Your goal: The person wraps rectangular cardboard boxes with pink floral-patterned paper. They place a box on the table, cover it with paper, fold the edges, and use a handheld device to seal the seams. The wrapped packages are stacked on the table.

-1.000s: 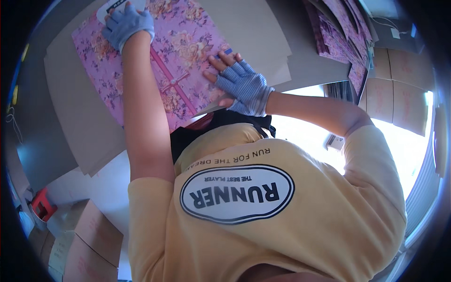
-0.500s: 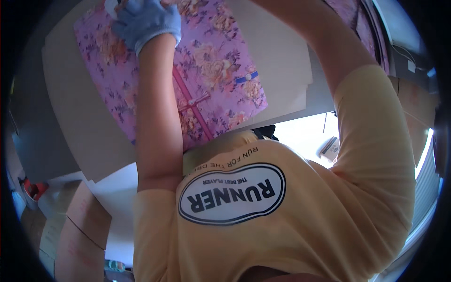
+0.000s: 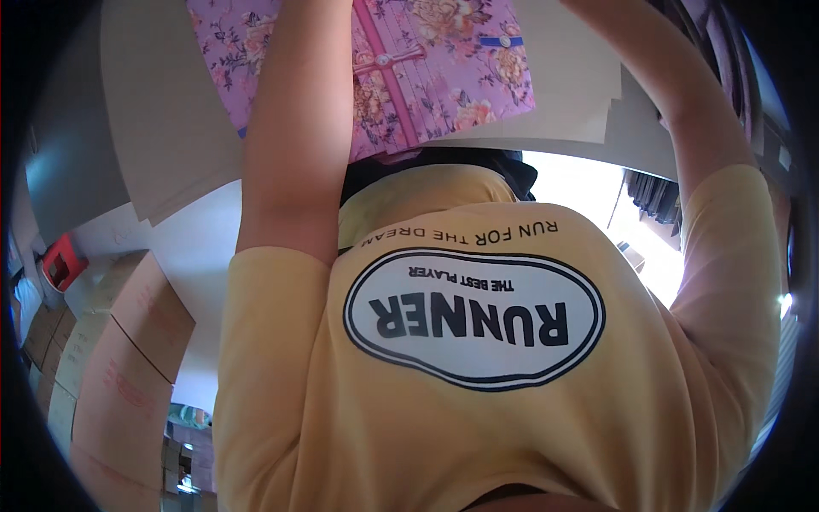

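Note:
A pink-purple floral sheet (image 3: 473, 72) lies flat on a grey-brown board (image 3: 563, 94) in front of me. It carries a pink band with a bow-like crossing and a short blue band near its right edge. My left forearm reaches over the left part of the sheet and leaves the picture at the top. To the right, my right forearm stretches past the board and also runs out at the top. Both hands are beyond the upper edge, so what they hold or touch is hidden.
Brown cardboard boxes (image 3: 119, 367) stand at the lower left, with a red container (image 3: 65, 263) just behind them. Dark folded material (image 3: 653, 198) is stacked below the table level at the right. More purple patterned material (image 3: 725, 51) hangs at the upper right.
The view has shifted, so the sheet, board and my arms sit higher in the picture. My gloved left hand, visible before on the sheet's far part, has passed out of view.

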`<action>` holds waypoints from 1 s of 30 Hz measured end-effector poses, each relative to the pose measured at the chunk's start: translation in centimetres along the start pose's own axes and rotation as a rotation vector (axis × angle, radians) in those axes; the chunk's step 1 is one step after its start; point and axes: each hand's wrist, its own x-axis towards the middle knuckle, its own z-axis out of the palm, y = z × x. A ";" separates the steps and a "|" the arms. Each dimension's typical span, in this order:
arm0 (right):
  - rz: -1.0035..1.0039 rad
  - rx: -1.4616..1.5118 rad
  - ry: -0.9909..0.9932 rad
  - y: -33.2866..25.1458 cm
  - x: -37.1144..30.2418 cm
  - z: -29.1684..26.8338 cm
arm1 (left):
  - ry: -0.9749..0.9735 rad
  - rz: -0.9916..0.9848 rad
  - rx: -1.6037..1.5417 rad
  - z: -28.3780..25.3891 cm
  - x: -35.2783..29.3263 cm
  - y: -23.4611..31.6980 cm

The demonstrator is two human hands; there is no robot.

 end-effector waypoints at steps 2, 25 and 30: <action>0.003 -0.021 -0.046 -1.8 -2.1 -1.9 | -0.054 0.015 -0.011 -0.1 0.8 0.3; 0.391 -0.062 -0.458 -21.7 -15.2 -12.2 | 0.008 0.163 0.075 -0.3 -8.0 -2.7; 0.422 0.095 -0.259 -23.1 -17.0 -11.5 | -0.029 0.214 0.083 -1.1 -9.2 -3.3</action>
